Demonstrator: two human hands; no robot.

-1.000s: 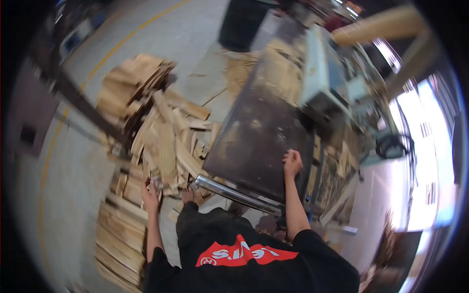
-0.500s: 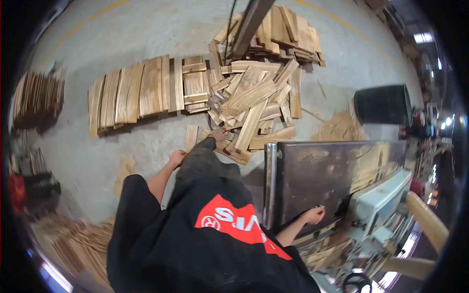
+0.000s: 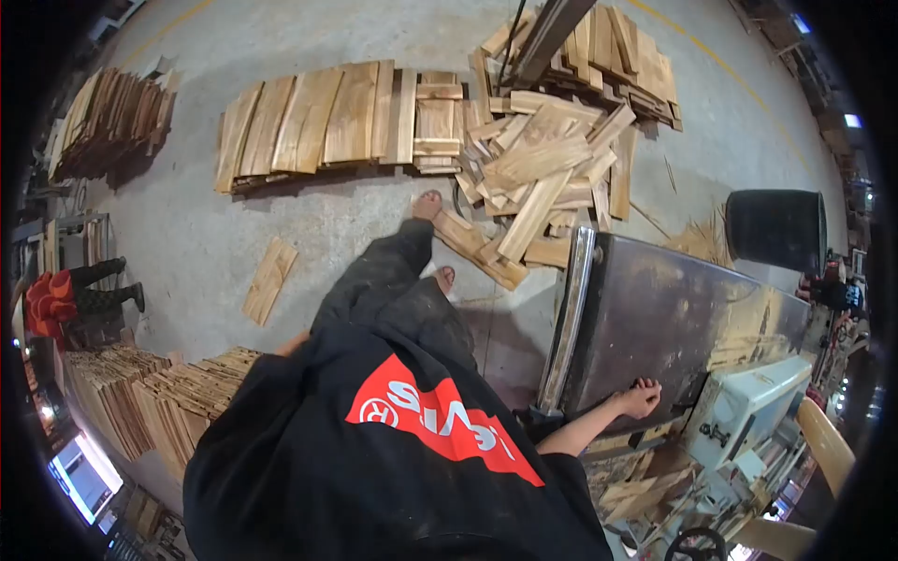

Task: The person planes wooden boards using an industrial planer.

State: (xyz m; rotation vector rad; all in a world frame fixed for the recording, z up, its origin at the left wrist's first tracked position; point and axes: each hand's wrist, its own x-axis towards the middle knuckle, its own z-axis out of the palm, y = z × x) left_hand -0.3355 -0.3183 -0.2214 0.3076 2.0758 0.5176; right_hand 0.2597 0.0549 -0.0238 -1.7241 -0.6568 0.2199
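Observation:
My right hand (image 3: 641, 398) rests on or just above the dark, worn machine table (image 3: 645, 313), its fingers curled in and nothing seen in them. Of my left arm only a bit of forearm (image 3: 295, 344) shows beside my dark trousers; the hand itself is hidden. Ahead of my feet lies a jumbled heap of wooden boards (image 3: 538, 173). Left of that heap, a row of wider planks (image 3: 323, 117) leans over in overlapping order. One loose board (image 3: 269, 280) lies alone on the floor to my left.
A pale green machine housing (image 3: 748, 411) adjoins the table at right. Beyond it stands a dark bin (image 3: 776, 229). A metal post (image 3: 552, 42) rises by the heap. Stacks of thin boards (image 3: 112, 397) sit at lower left, near a person in red (image 3: 51, 304).
My view has turned, so the boards appear farther right and higher. My left hand has gone out of sight. One bare foot has come into view behind the other.

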